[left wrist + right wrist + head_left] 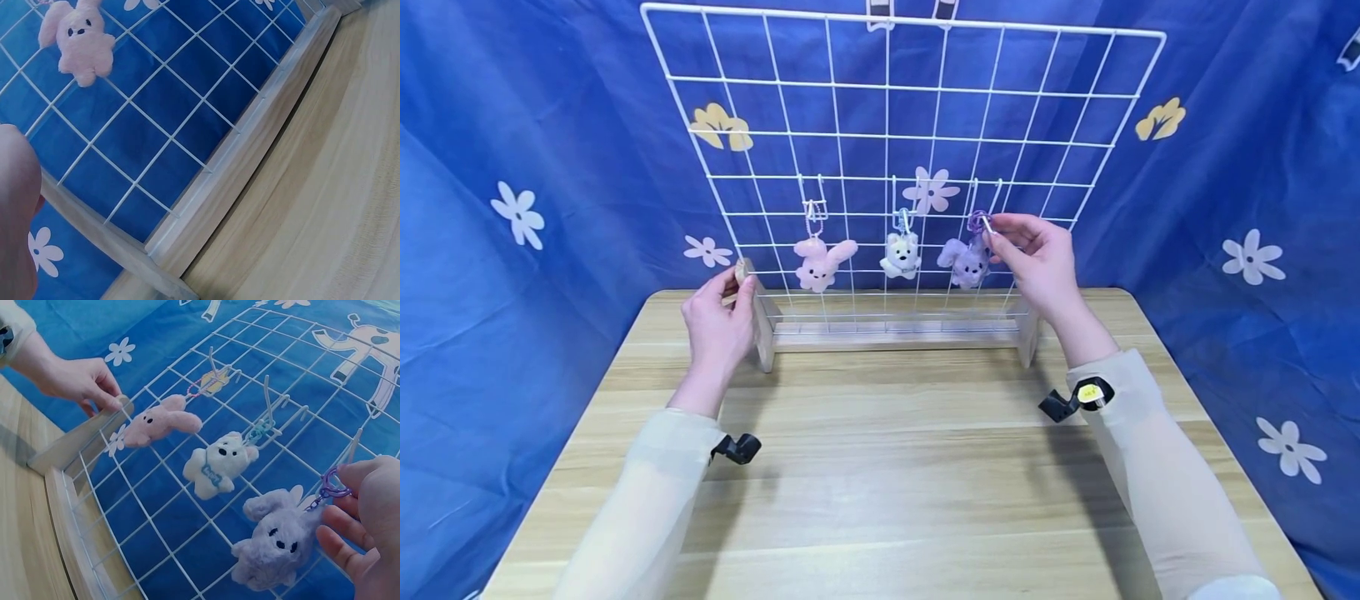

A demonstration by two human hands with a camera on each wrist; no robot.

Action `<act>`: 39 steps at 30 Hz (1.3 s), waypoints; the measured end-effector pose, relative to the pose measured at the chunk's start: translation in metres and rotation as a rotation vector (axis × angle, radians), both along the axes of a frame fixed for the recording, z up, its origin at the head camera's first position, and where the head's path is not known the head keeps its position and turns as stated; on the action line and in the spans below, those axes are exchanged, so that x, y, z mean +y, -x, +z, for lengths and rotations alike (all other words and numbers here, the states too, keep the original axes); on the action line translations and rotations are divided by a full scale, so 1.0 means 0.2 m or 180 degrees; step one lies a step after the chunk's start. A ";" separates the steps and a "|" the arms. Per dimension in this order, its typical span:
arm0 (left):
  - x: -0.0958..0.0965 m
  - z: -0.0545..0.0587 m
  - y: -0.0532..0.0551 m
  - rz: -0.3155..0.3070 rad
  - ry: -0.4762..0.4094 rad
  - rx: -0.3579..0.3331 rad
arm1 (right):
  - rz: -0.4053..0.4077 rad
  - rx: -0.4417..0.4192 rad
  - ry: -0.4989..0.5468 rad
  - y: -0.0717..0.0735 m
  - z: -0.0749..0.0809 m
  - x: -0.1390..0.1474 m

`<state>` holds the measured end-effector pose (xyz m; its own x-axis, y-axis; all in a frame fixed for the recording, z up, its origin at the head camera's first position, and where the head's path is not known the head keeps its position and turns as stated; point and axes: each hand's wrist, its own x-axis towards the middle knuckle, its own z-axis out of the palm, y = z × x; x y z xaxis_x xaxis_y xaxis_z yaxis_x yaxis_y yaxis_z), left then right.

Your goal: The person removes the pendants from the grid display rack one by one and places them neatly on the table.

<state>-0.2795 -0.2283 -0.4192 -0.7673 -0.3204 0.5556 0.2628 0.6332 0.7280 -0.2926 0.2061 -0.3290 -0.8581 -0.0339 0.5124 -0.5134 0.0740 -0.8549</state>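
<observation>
In the head view, my right hand pinches the purple ring of a purple plush keychain at a white hook on the wire grid. The plush hangs below the fingers, its face toward me. To its left hang a white bear plush keychain and a pink rabbit plush keychain, each on its own hook. My left hand grips the top of the wooden side piece of the grid's stand, thumb in front. In the left wrist view only part of that hand shows.
A wooden bar joins the stand's two side pieces at the bottom. The stand is at the back of a wooden table. Behind it hangs a blue curtain with printed flowers.
</observation>
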 end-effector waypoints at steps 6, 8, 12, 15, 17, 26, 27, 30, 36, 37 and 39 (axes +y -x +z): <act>0.01 0.00 0.00 -0.0004 -0.0018 -0.0022 | -0.0044 -0.0201 0.0129 0.01 0.02 -0.02; 0.01 -0.01 0.00 -0.0008 -0.0022 -0.0022 | -0.0155 -0.0245 0.0127 0.02 0.02 -0.04; 0.00 -0.01 0.00 -0.0008 -0.0003 0.0004 | -0.0474 -0.0351 0.0025 0.03 0.03 -0.07; 0.01 -0.01 0.00 -0.0003 -0.0003 0.0002 | -0.0625 -0.0469 0.0010 0.03 0.04 -0.09; 0.01 -0.01 0.00 -0.0014 -0.0024 -0.0003 | -0.0687 -0.0519 0.0024 0.03 0.04 -0.11; 0.01 -0.01 0.00 -0.0072 -0.0107 0.0013 | -0.0796 -0.0480 0.0217 0.03 0.04 -0.13; 0.01 -0.01 0.00 -0.0081 -0.0111 0.0014 | -0.0777 -0.0433 0.0261 0.03 0.03 -0.13; 0.01 -0.01 0.00 -0.0083 -0.0101 0.0026 | -0.0629 -0.0300 0.0414 0.02 0.03 -0.12; 0.01 0.00 -0.01 -0.0059 -0.0113 0.0064 | -0.0314 -0.0324 0.0448 0.01 0.05 -0.10; 0.01 0.00 -0.01 -0.0055 -0.0116 0.0062 | -0.0262 -0.0352 0.0445 0.02 0.05 -0.09; 0.01 -0.01 -0.01 -0.0046 -0.0113 0.0057 | -0.0150 -0.0396 0.0456 0.01 0.05 -0.08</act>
<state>-0.2779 -0.2270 -0.4202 -0.7620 -0.3291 0.5577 0.2849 0.6030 0.7451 -0.2955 0.1892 -0.3192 -0.9140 0.0733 0.3990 -0.4020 -0.0316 -0.9151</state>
